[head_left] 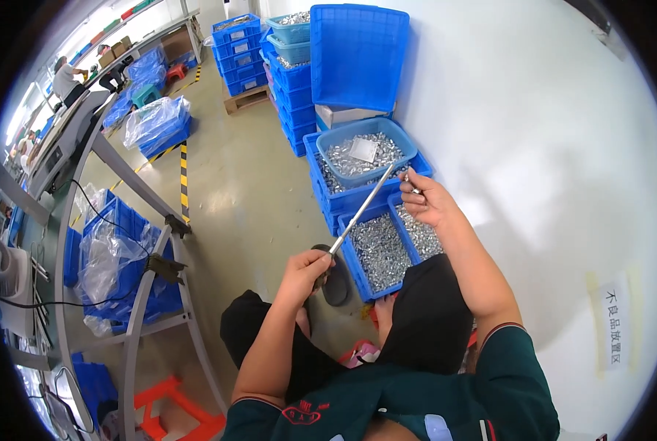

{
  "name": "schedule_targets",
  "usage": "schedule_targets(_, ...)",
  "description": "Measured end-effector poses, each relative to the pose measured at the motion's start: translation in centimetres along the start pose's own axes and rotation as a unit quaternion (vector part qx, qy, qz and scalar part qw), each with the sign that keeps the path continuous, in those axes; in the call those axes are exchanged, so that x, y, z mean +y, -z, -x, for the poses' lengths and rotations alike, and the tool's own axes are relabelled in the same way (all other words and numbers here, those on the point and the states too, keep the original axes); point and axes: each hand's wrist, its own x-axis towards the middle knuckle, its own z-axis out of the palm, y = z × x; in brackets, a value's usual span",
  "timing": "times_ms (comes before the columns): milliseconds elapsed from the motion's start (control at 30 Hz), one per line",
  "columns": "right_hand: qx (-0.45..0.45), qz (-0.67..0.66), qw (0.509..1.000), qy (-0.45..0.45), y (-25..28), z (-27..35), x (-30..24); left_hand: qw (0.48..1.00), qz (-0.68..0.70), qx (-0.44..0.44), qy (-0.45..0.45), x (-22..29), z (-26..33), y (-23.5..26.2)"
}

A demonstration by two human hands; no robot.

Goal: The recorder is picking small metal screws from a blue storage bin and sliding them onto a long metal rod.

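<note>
My left hand (305, 277) is closed around the near end of a long, thin silver metal rod (363, 208), which slants up and to the right. My right hand (426, 200) is pinched near the rod's far tip, with a small shiny metal part (416, 191) at its fingers; its exact kind is too small to tell. Below the rod, a blue bin (355, 270) holds many small silver metal parts (378, 250) in two sections. Just beyond it, a light-blue basket (331, 137) of similar, larger-looking parts, with a white slip (363, 150) on them, rests on a blue crate (324, 195).
A large blue lid or tray (359, 55) leans upright behind the basket. Stacked blue crates (239, 55) stand farther back. A white wall (534, 147) runs along the right. On the left are a metal-framed bench (139, 294), plastic-covered crates (119, 257) and a red stool (174, 411).
</note>
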Motion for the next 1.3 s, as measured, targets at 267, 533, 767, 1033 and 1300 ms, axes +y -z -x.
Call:
schedule_targets(267, -0.023, -0.053, 0.998, 0.005, -0.8, 0.4, 0.1, 0.999, -0.032, -0.029, 0.018, 0.1, 0.5, -0.3)
schedule_targets(533, 0.041, 0.133, 0.986, 0.09, -2.1, -0.1, 1.1, 0.999, -0.029, -0.013, 0.018, 0.1, 0.2, -0.7)
schedule_targets(767, -0.062, 0.339, 0.933, -0.102, -6.3, 0.8, 5.7, 1.0, 0.024, -0.015, -0.002, 0.1, -1.0, -1.1)
schedule_targets(1033, -0.032, 0.239, 0.953, -0.186, -2.9, -0.2, 4.5, 0.999, 0.025, 0.019, 0.013, 0.1, -1.2, -1.1)
schedule_targets(1300, 0.007, 0.087, 0.99, -0.11, -1.1, 0.0, 1.5, 1.0, -0.002, 0.003, -0.003, -0.2, -1.0, -0.7)
